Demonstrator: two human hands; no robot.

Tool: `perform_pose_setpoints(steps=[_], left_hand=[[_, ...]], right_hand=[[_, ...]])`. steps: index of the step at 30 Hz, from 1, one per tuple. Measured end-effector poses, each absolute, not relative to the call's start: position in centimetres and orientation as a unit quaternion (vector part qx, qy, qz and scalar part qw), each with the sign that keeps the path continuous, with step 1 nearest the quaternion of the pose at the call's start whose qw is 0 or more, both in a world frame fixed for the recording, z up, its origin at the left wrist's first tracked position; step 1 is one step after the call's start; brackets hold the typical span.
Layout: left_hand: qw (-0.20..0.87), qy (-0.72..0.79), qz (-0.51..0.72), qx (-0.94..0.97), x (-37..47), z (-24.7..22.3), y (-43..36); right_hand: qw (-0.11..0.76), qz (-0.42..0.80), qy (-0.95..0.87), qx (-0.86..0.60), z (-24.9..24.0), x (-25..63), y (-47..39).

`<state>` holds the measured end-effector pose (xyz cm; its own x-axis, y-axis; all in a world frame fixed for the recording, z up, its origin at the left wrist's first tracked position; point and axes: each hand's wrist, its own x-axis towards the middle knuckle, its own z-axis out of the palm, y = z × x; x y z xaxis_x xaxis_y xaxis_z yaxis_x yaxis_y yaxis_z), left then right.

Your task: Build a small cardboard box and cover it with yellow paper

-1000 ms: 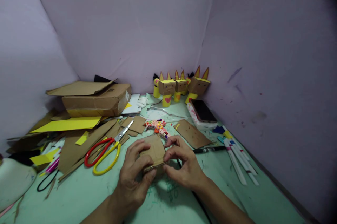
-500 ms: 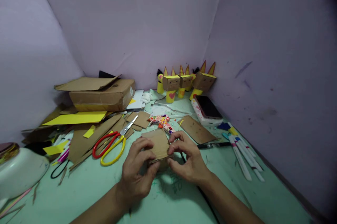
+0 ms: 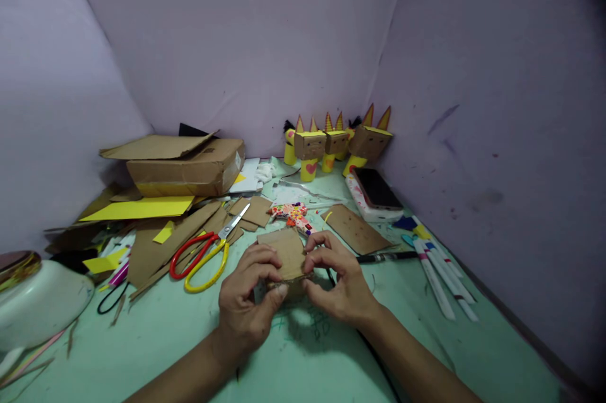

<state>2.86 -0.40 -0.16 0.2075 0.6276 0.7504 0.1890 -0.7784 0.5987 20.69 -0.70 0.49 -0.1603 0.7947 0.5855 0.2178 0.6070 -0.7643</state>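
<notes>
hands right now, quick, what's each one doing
Left hand: closed on the small cardboard piece.
Right hand: fingertips closed on its right edge.

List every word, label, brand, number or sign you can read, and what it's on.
No words, brands or numbers are legible.
Green handwriting on the table: too blurred.
White label on the cardboard box: too small.
Heart sign on a yellow-bodied figure: no readable text.
</notes>
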Motion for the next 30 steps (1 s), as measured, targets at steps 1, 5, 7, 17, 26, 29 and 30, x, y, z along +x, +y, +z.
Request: perform_pose_setpoints(steps=[1, 5, 7, 17, 26, 29, 30], left_hand=[[0.197, 0.273, 0.568, 0.752, 2.89, -0.10, -0.42], [0.196, 0.276, 0.563, 0.754, 3.02, 0.16, -0.46], [0.181, 0.275, 0.557, 0.763, 3.06, 0.19, -0.48], [0.128, 0.267, 0.534, 0.792, 3.16, 0.38, -0.51], [0.099, 0.285, 0.518, 0.800, 3.49, 0.77, -0.61], [0.090, 0.284, 0.519, 0.801, 3.43, 0.71, -0.71], [0.088, 0.286, 0.516, 0.803, 3.40, 0.65, -0.73]], right_hand=[[0.541, 0.265, -0.715, -0.355, 0.53, 20.67, -0.69], [0.539, 0.255, -0.718, -0.359, 0.68, 20.63, -0.72], [0.541, 0.255, -0.716, -0.360, 0.67, 20.64, -0.73], [0.543, 0.230, -0.727, -0.352, 0.99, 20.42, -1.00], [0.550, 0.201, -0.726, -0.361, 0.89, 19.98, -0.93], [0.551, 0.201, -0.727, -0.358, 0.81, 20.04, -0.90], [0.548, 0.204, -0.727, -0.359, 0.78, 20.08, -0.94]])
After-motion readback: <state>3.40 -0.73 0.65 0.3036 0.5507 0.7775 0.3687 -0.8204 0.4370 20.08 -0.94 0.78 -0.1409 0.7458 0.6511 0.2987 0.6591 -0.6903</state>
